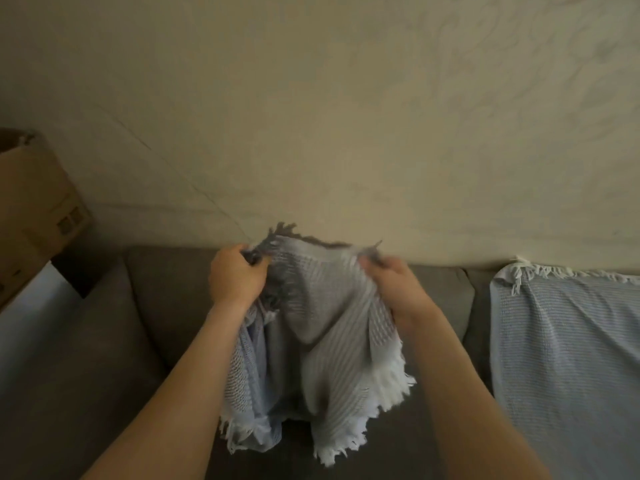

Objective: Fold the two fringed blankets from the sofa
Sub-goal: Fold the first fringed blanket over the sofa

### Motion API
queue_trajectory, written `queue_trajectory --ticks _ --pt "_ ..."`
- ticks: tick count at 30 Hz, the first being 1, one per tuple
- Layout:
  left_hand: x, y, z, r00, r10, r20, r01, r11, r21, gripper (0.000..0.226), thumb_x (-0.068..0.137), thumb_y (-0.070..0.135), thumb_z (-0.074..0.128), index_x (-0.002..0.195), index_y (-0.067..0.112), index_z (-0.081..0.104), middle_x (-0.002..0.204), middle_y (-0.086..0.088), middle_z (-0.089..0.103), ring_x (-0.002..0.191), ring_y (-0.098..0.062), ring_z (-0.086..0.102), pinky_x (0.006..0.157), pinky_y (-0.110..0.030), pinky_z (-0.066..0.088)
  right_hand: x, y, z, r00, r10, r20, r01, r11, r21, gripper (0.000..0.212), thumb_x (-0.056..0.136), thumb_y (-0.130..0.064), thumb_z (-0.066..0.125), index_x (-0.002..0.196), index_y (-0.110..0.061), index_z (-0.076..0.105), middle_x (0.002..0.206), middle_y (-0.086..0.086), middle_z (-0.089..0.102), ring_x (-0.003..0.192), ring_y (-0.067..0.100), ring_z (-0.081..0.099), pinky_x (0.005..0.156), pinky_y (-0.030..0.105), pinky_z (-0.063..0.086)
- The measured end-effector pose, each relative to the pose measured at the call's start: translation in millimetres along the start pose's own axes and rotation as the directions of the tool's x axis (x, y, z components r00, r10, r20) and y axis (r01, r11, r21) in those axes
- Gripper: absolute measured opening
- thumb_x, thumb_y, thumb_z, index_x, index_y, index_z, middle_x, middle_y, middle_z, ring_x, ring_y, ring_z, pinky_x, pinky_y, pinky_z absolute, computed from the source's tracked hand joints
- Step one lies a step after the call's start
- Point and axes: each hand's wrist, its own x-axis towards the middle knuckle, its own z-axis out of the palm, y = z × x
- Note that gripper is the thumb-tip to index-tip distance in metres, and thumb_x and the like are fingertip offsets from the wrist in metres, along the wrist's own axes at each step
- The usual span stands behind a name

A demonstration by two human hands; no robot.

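Left hand and right hand pinch top edge of fringed blanket, part-folded, held above grey sofa. Second blanket draped over sofa's right end, apparently unfolded.

A cardboard box sits left, by the cream wall

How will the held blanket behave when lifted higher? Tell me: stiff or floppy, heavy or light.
Likely floppy: the held blanket sags in deep folds between the left hand and right hand. Probably light: the weave looks open and thin. Its fringe hangs loose and may well snag or tangle.
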Motion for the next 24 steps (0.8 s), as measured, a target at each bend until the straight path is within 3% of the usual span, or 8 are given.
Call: queue_trajectory --ticks 3,5,7,10,13,16,20,24 --pt "-5.2 -11.6 2.5 0.994 0.029 0.106 -0.036 0.998 0.058 0.045 0.084 0.058 0.082 0.091 0.014 0.076 0.09 -0.006 0.077 0.097 -0.031 0.073 0.076 -0.037 0.055 -0.3 -42.9 4.9 0.831 0.085 -0.549 0.181 0.893 0.412 0.02 0.108 -0.025 0.055 0.101 -0.01 0.066 0.102 0.011 0.073 0.091 0.022 0.072 0.081 0.033 0.058" --pt "-11.8 -15.5 2.4 0.983 -0.01 0.183 -0.004 0.997 0.075 0.054 0.083 0.066 0.079 0.086 0.013 0.075 0.089 -0.006 0.076 0.096 -0.029 0.072 0.08 -0.038 0.056 0.3 -50.0 2.4 0.627 0.07 -0.776 0.296 0.9 0.32 0.031 0.112 -0.032 0.044 0.114 -0.006 0.061 0.107 0.009 0.068 0.091 0.018 0.068 0.076 0.026 0.055" --pt "-17.3 -15.2 0.2 0.956 -0.058 0.287 0.034 0.995 0.09 0.061 0.084 0.069 0.076 0.073 0.01 0.07 0.075 -0.005 0.073 0.081 -0.024 0.07 0.07 -0.034 0.049 -4.5 -42.3 5.0 0.574 -0.038 -0.818 0.242 0.962 0.125 0.038 0.113 -0.037 0.038 0.113 -0.004 0.058 0.096 0.007 0.065 0.079 0.015 0.062 0.069 0.03 0.048" --pt "-23.8 -9.6 -0.9 0.942 -0.059 0.332 0.035 0.996 0.077 0.068 0.091 0.064 0.072 0.058 0.005 0.065 0.055 -0.006 0.062 0.057 -0.02 0.062 0.069 -0.032 0.044 -16.7 -14.9 17.4 0.695 -0.158 -0.701 0.183 0.982 -0.04 0.019 0.11 -0.027 0.048 0.118 -0.009 0.05 0.092 -0.007 0.056 0.075 0.002 0.056 0.062 0.017 0.042" --pt "-29.4 -3.4 2.8 0.956 0.0 0.292 -0.017 0.998 0.054 0.068 0.096 0.056 0.071 0.047 0.018 0.042 0.039 0.005 0.038 0.042 -0.017 0.043 0.063 -0.032 0.041 -32.8 11.0 22.6 0.818 -0.227 -0.528 0.141 0.97 -0.197 0.027 0.098 -0.018 0.065 0.121 -0.022 0.051 0.094 -0.013 0.061 0.081 0.001 0.062 0.061 0.014 0.044" --pt "-39.4 0.2 10.0 0.955 0.037 0.293 -0.038 0.999 -0.001 0.069 0.097 0.056 0.07 0.045 0.014 0.053 0.047 0.0 0.063 0.053 -0.021 0.066 0.069 -0.038 0.054 -41.4 34.6 27.3 0.916 -0.301 -0.265 0.149 0.868 -0.473 0.044 0.082 -0.014 0.076 0.122 -0.029 0.064 0.1 -0.013 0.065 0.086 -0.001 0.064 0.071 0.011 0.049" --pt "-61.0 15.6 21.7 0.925 0.066 0.373 -0.017 0.991 -0.133 0.059 0.099 0.052 0.069 0.061 0.007 0.075 0.053 -0.006 0.068 0.054 -0.019 0.068 0.065 -0.034 0.053 -50.6 54.5 42.6 0.935 -0.313 0.169 0.355 0.816 -0.456 0.075 0.076 -0.011 0.081 0.145 -0.029 0.057 0.133 -0.007 0.065 0.119 0.002 0.061 0.105 0.032 0.051" --pt "-80.3 24.8 14.8 0.893 0.145 0.425 -0.039 0.968 -0.248 0.057 0.105 0.048 0.062 0.068 0.007 0.072 0.051 -0.002 0.06 0.05 -0.012 0.058 0.057 -0.022 0.047 -62.3 66.6 51.4 0.89 -0.116 0.442 0.308 0.866 -0.395 0.073 0.084 -0.021 0.08 0.148 -0.036 0.047 0.13 -0.014 0.066 0.121 0.002 0.063 0.102 0.032 0.053"
